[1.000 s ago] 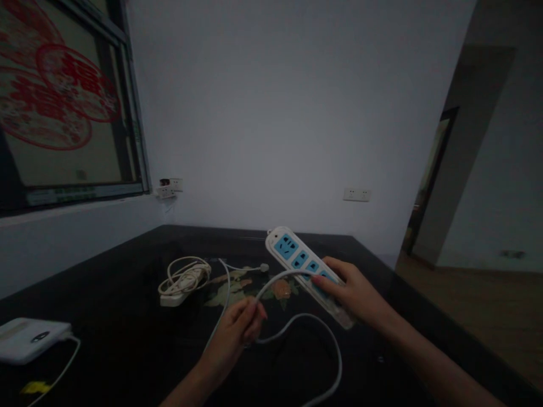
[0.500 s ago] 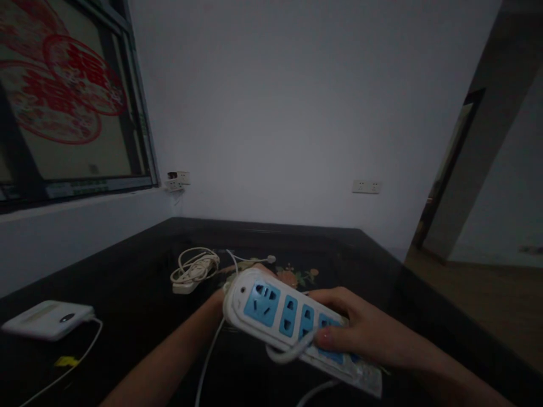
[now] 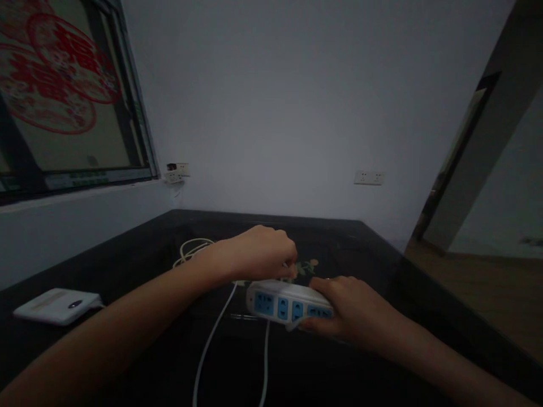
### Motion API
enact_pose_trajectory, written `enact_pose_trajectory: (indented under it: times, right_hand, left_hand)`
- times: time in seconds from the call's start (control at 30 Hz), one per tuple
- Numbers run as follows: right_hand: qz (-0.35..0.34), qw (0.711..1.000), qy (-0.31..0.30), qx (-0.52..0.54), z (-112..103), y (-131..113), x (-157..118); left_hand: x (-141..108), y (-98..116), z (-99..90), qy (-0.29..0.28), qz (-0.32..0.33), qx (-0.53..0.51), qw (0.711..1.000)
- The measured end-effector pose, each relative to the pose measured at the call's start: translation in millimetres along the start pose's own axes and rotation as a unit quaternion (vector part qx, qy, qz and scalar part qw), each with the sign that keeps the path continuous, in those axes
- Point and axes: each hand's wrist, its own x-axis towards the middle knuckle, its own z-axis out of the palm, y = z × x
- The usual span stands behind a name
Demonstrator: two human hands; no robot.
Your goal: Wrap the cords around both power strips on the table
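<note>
My right hand (image 3: 345,302) grips the right end of a white power strip (image 3: 278,288) with blue socket panels, thumb across its front face and fingers behind. A bit of white cord lies against the strip under the thumb. My left hand (image 3: 267,251) is closed in a fist just above the strip's upper edge. A pale sliver of cord shows at its fingers, the rest being hidden by the hand. White cord (image 3: 216,325) hangs from near the left wrist toward the lower edge, and a second length drops below the strip.
A black table (image 3: 139,350) with a printed flower pattern (image 3: 305,267) spreads beneath. Behind my left forearm lies a coiled cream cable (image 3: 190,249), partly covered. A white boxy device (image 3: 57,305) sits at the left. Wall sockets (image 3: 369,178) and a window (image 3: 80,90) are beyond.
My left hand has come from behind the power strip up over its top edge. The strip has tipped so its socket face is more upright and foreshortened. My view has shifted slightly.
</note>
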Motion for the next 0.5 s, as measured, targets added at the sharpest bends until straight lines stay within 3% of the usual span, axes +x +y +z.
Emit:
enact_pose_trajectory:
  times: [0.1, 0.23, 0.5]
  right_hand:
    - [0.04, 0.998, 0.031, -0.035, 8, 13, 5]
    - [0.103, 0.99, 0.087, -0.028, 13, 36, 5]
    - [0.096, 0.974, 0.158, 0.128, 15, 41, -1]
  left_hand:
    - [-4, 12, 9.8, 0.005, -0.05, 0.053, 0.997]
    - [-14, 28, 36.6, 0.051, -0.113, -0.008, 0.992]
    - [-29, 50, 102.9, 0.187, -0.151, -0.139, 0.961]
